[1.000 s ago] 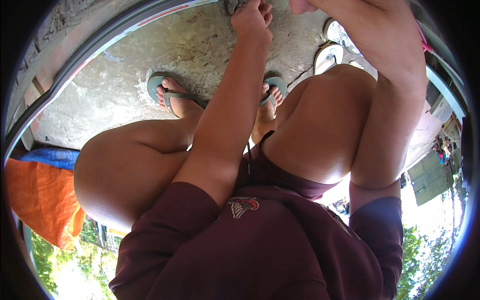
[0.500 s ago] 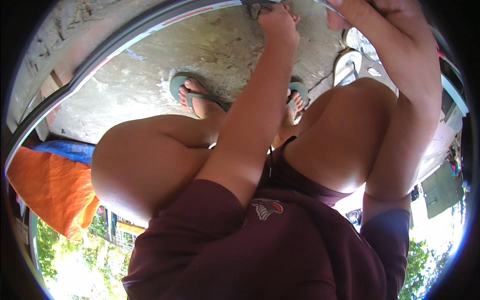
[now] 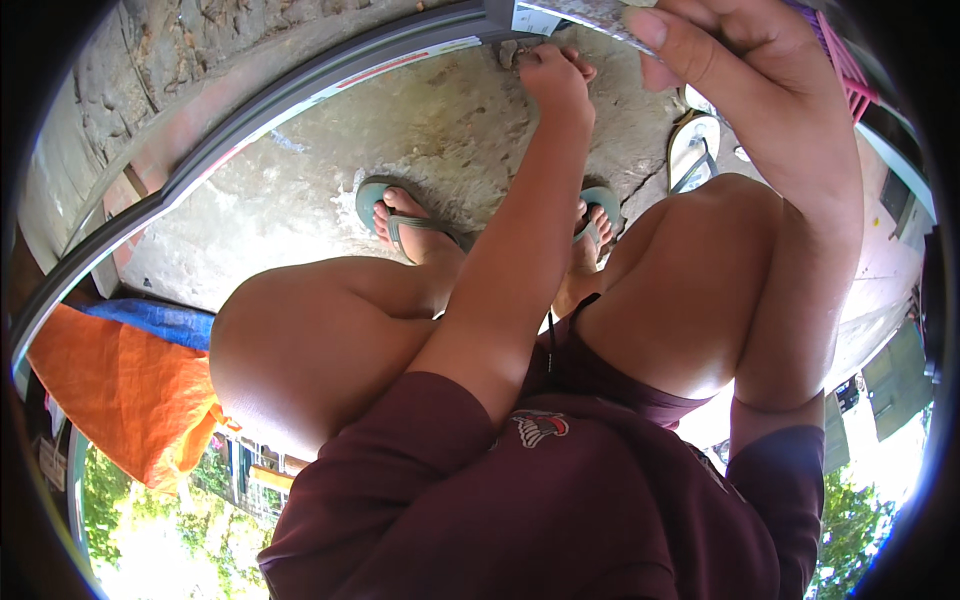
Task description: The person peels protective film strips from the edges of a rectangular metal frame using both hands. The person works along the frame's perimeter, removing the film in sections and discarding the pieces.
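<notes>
A long dark grey frame bar, with a pale printed strip along its edge, crosses the upper left and meets a silvery strip at the top. My right hand is closed at the upper right, its thumb on the end of that silvery strip and the fingers partly cut off by the picture's edge. Just below the meeting point, my left hand is closed, fingers curled under the bar. A small dark thing shows beside its fingertips, too unclear to name.
My feet in green flip-flops rest on the concrete floor. A loose pale flip-flop lies near my right knee. An orange cloth and blue sheet hang at left. A pink plastic thing stands behind my right hand.
The whole view has shifted, so the bar and floor appear slightly lower. More of the silvery strip and the bar's joint show. Both hands stay closed in about the same places.
</notes>
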Demonstrator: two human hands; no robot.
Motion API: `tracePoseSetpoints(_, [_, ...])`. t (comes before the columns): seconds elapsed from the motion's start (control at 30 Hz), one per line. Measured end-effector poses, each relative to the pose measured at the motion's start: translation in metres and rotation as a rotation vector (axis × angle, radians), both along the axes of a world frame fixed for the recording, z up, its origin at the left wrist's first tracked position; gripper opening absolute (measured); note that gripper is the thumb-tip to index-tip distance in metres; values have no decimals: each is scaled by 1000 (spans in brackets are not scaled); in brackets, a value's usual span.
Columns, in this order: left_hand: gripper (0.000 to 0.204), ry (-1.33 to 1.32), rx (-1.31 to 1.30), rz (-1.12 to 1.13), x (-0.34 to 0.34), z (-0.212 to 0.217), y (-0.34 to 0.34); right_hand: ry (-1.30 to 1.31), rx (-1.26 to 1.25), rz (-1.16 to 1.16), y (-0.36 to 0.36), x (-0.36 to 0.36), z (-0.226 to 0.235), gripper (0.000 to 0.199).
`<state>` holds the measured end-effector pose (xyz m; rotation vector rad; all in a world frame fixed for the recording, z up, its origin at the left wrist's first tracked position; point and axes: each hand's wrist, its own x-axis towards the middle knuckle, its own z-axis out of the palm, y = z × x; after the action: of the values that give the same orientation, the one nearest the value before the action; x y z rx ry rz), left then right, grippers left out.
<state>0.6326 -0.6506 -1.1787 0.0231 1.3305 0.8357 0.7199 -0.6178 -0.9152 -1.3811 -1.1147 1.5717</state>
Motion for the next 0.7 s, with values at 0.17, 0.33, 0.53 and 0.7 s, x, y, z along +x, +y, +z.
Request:
tracePoseSetpoints(0.17, [20, 34, 143, -35, -3, -14, -11, 10, 54, -61, -3, -13, -11, 40])
tracePoseSetpoints(0.33, [15, 78, 92, -57, -6, 7, 4, -96, -4, 6, 0, -5, 1, 39])
tracePoseSetpoints(0.53, [11, 39, 47, -3, -8, 1, 8, -93, 11, 6, 1, -4, -5, 37])
tracePoseSetpoints(0.7, [9, -22, -59, 54, 4, 4, 10, -100, 27, -24, -1, -1, -4, 35])
